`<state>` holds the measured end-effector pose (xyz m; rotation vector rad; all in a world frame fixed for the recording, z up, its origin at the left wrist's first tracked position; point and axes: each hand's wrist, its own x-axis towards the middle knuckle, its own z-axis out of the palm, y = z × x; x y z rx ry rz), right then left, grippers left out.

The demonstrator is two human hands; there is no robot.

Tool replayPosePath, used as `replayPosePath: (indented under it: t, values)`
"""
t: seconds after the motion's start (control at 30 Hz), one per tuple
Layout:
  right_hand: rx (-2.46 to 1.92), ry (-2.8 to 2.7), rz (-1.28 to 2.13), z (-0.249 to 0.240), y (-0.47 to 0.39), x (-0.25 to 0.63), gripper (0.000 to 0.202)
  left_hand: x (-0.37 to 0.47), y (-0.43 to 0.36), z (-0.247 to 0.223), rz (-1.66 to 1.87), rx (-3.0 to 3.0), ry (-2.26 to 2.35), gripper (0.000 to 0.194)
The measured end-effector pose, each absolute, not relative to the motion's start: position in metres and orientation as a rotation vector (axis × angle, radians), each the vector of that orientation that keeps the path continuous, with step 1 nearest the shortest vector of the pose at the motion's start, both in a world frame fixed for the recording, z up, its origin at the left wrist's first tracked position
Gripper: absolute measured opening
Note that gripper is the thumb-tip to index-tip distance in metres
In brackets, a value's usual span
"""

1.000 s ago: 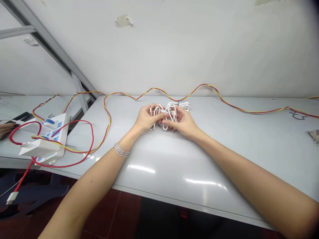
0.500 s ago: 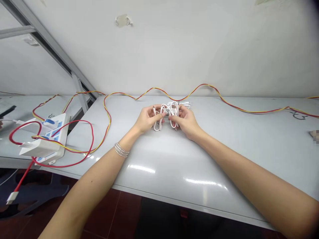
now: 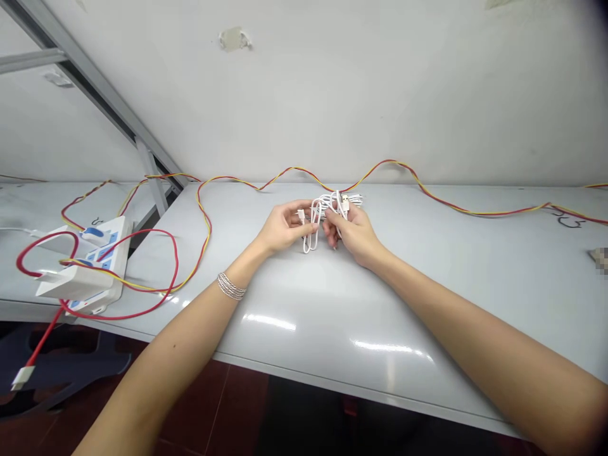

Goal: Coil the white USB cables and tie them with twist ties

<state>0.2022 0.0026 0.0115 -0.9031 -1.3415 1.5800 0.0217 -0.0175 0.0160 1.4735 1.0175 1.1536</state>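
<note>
My left hand pinches a looped white USB cable between thumb and fingers, and a white plug pokes up beside the thumb. My right hand is closed on white USB cable loops too, with a USB-A plug standing out above its thumb. Both hands are side by side, just above the grey table. Behind them lies more white coiled cable, partly hidden by the right hand. Whether the loops in the two hands belong to one cable I cannot tell.
On the left, a white power strip carries white adapters and a red cable. A twisted red and yellow wire runs along the wall. The table's front edge is near me; a grey frame slants at left.
The loops in my right hand have turned, and a USB-A plug now shows above the thumb. The left hand's loops and plug have shifted slightly right and down.
</note>
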Motion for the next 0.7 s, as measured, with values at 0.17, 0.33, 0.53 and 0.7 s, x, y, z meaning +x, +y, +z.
replayPosePath:
  t: [0.17,0.33,0.53,0.7]
  values:
    - [-0.909,-1.323,1.554,0.0131,0.0016,0.2013,0.051,0.0221,-0.0194,0.0151,1.054,1.490,1.053,0.055]
    - [-0.931,-1.300,1.546,0.0147,0.0020,0.2005,0.049,0.0201,-0.0177,0.0153,1.070,1.508,1.020,0.057]
    - [-0.915,-1.305,1.523,0.0155,0.0023,0.2008,0.053,0.0210,-0.0171,0.0167,1.098,1.381,1.046,0.059]
    - [-0.922,-1.290,1.521,0.0155,0.0022,0.2005,0.053,0.0251,-0.0203,0.0231,1.135,1.302,1.047,0.051]
